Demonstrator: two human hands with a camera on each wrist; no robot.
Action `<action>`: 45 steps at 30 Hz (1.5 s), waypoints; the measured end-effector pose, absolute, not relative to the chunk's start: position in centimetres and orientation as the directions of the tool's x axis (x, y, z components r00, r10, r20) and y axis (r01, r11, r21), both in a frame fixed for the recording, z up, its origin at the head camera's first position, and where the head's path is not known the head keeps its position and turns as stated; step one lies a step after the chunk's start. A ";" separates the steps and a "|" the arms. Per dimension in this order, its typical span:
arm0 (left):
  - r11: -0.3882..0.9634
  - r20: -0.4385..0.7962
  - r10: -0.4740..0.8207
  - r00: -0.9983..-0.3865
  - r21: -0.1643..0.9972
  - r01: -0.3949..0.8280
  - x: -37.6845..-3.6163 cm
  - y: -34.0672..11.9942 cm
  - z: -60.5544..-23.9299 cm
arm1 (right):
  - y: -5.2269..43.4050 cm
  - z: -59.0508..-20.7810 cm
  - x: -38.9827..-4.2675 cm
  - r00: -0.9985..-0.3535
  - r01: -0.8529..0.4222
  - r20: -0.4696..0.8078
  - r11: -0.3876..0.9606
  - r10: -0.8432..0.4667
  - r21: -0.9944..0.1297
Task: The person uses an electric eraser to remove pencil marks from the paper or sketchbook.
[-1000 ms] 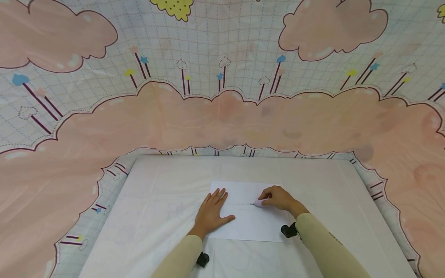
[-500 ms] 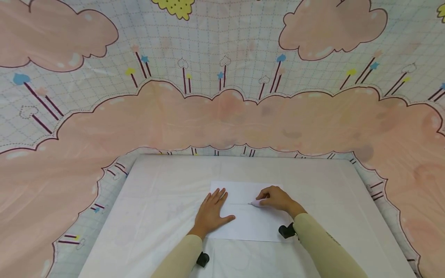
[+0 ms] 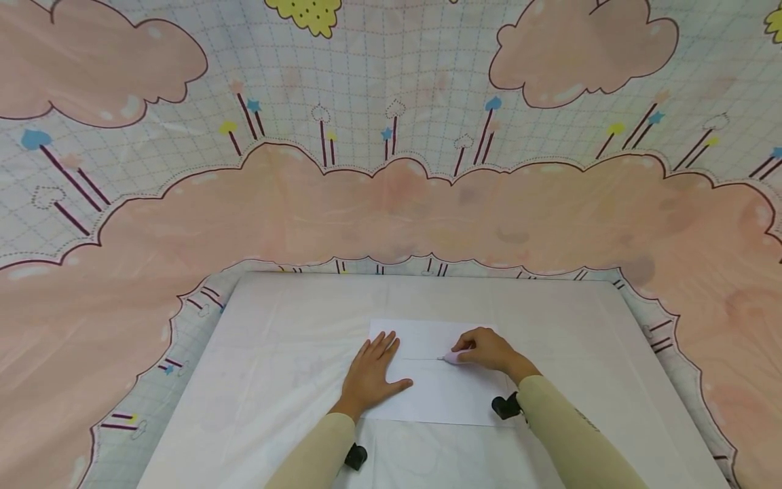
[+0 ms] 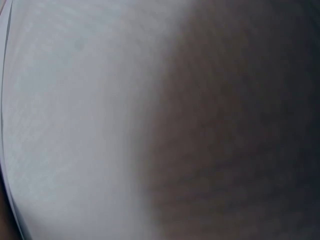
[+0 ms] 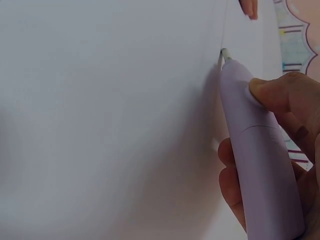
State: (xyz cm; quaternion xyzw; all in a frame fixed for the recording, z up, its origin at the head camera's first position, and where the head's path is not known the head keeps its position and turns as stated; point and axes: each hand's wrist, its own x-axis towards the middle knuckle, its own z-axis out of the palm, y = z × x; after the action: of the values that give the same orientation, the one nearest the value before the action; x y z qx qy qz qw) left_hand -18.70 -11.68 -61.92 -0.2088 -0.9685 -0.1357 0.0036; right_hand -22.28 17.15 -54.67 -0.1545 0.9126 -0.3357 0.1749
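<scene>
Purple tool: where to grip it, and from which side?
Probably best by the thick body of the purple tool, coming from the person's right: its thin tip points left over the paper, and the long, rounded body runs back to the right. The right hand holds it there, thumb against the body. Keep fingers off the tip.

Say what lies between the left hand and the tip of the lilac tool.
In the head view, only white paper with a thin line on it.

On the table (image 3: 287, 339) we see paper (image 3: 446, 401): left hand (image 3: 373, 377) at nine o'clock, pen-shaped tool (image 5: 260, 150) in right hand (image 3: 489, 348) at two.
</scene>
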 end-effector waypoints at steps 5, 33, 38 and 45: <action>0.876 0.059 0.404 -0.913 0.262 0.404 -18.7 -11.7 -62.0 | 17.5 -54.6 -22.1 -0.891 -0.164 -0.212 0.720 -0.402 -0.674; 0.861 0.092 0.411 -0.907 0.288 0.419 -18.4 -11.4 -61.6 | 16.7 -55.0 -22.1 -0.876 -0.188 -0.193 0.681 -0.442 -0.708; 0.870 0.060 0.405 -0.912 0.283 0.405 -18.4 -11.4 -61.5 | 16.8 -55.2 -22.2 -0.878 -0.183 -0.202 0.695 -0.434 -0.695; 0.869 0.089 0.412 -0.907 0.260 0.421 -18.7 -11.7 -61.9 | 17.3 -55.2 -22.3 -0.886 -0.152 -0.224 0.710 -0.406 -0.687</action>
State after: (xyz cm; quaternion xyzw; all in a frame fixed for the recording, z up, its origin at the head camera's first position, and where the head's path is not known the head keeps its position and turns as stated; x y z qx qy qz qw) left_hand -18.67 -11.70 -61.86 -0.2155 -0.9666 -0.1378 0.0153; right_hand -22.28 17.27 -55.21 -0.1538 0.9066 -0.3481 0.1825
